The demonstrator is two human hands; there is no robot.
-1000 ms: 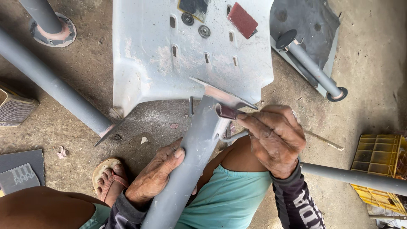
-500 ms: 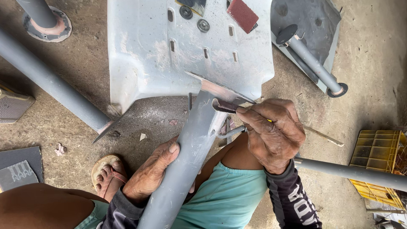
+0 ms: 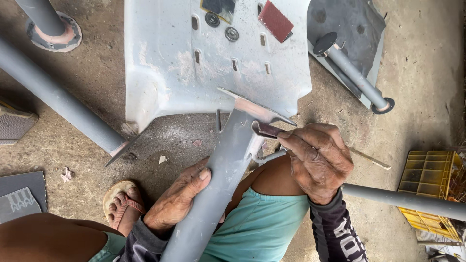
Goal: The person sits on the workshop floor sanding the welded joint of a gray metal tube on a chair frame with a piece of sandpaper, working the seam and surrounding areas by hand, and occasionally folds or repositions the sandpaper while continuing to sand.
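Grey pipe lies across my knee, left hand clamped round it as brace; right hand just beside pinches sandpaper strip against joint.

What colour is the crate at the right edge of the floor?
The crate is yellow, seen best in the head view, beside a grey pipe.

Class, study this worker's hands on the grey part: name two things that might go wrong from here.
1. The right hand presses a folded piece of sandpaper beside the sharp metal bracket; a slip might cut the fingers.
2. The grey part rests on a bare thigh, steadied only by the left hand; it may shift.
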